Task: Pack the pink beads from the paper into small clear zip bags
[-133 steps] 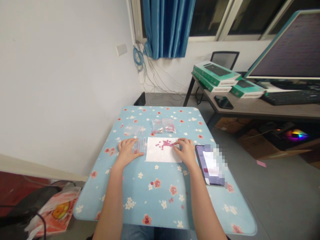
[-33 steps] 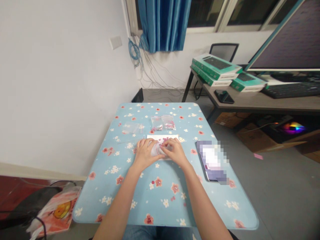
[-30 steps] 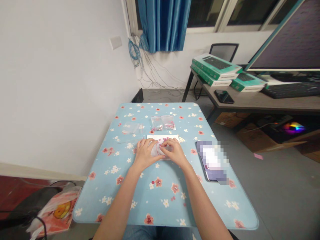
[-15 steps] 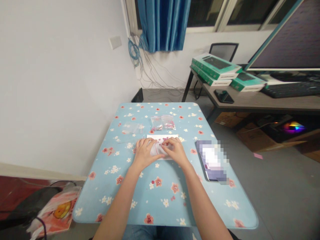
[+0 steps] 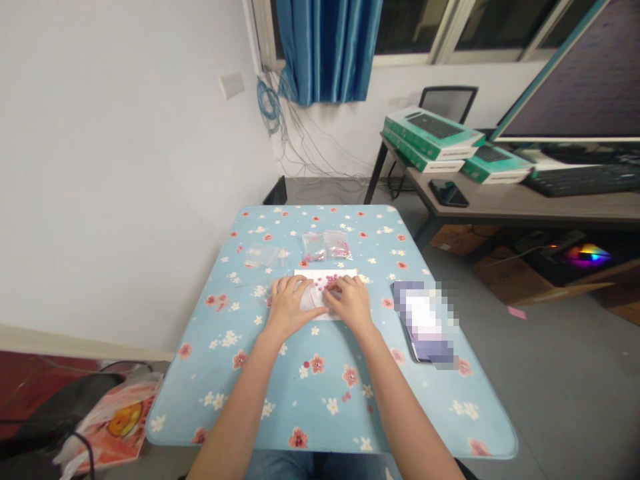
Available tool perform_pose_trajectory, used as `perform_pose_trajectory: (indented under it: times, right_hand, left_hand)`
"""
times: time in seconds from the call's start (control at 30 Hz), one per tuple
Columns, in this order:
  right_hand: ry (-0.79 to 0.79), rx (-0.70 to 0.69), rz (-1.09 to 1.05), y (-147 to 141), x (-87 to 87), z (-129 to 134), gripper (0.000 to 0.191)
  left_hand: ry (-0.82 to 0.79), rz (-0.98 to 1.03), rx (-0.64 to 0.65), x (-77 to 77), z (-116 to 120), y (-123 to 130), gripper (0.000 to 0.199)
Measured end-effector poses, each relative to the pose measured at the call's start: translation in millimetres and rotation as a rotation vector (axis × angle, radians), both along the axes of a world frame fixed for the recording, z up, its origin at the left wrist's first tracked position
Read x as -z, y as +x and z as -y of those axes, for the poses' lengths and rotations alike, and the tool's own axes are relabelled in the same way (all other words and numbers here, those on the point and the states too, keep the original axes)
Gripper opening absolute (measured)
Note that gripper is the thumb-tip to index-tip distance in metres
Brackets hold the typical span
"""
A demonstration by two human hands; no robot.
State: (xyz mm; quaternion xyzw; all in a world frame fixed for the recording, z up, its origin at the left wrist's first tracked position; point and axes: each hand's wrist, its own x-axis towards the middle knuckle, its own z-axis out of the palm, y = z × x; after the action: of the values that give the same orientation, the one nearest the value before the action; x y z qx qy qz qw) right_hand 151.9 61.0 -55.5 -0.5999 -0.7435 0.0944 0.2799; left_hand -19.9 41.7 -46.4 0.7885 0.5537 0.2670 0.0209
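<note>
beyond your worktop (image 5: 295, 413), white walls (image 5: 125, 167) meet in a corner where a blue curtain (image 5: 327, 53) hangs beside dark windows (image 5: 415, 27), with coiled blue cable (image 5: 270, 107) and loose wires trailing to the grey floor (image 5: 555, 373). to your right stands a brown desk (image 5: 493, 200) bearing green keyboard boxes (image 5: 433, 137), a black phone (image 5: 449, 193) and a large monitor (image 5: 590, 80); low on your left, a printed plastic bag (image 5: 125, 417) sits by the wall. your worktop wears a pale blue cover with red and white flowers, and a second phone (image 5: 431, 351), its screen partly blurred out, lies near its right edge. towards the far side you have two small clear bags (image 5: 337, 245) of pink bits side by side, and some flat clear plastic (image 5: 265, 255) left of them. nearer you, pink beads (image 5: 331, 279) are scattered over a sheet of white paper (image 5: 303, 273), just ahead of your right hand (image 5: 327, 297); its thumb and forefinger come together, but you can't tell whether they pinch a bead. your left hand (image 5: 290, 307) curves around a clear, red-lined bag (image 5: 313, 298) lying between your hands over the paper; how firmly it grips isn't clear.
</note>
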Motion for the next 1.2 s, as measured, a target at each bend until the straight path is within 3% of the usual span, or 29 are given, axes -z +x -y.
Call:
perform_pose_trajectory:
  times: [0.57,0.83,1.2]
  right_hand:
    - [-0.013,-0.018,-0.037,2.6,-0.2,-2.1,0.012]
    - [-0.048,-0.216,-0.301,5.8,-10.5,-1.0,0.010]
    - [-0.056,-0.312,-0.374,-1.8,-11.7,3.2,0.010]
  left_hand:
    - [0.013,-0.014,-0.003,2.2,-0.7,0.1,0.063]
    - [-0.003,0.006,-0.004,0.9,0.3,0.6,0.064]
    - [-0.008,-0.001,0.048,-0.2,0.0,0.2,0.062]
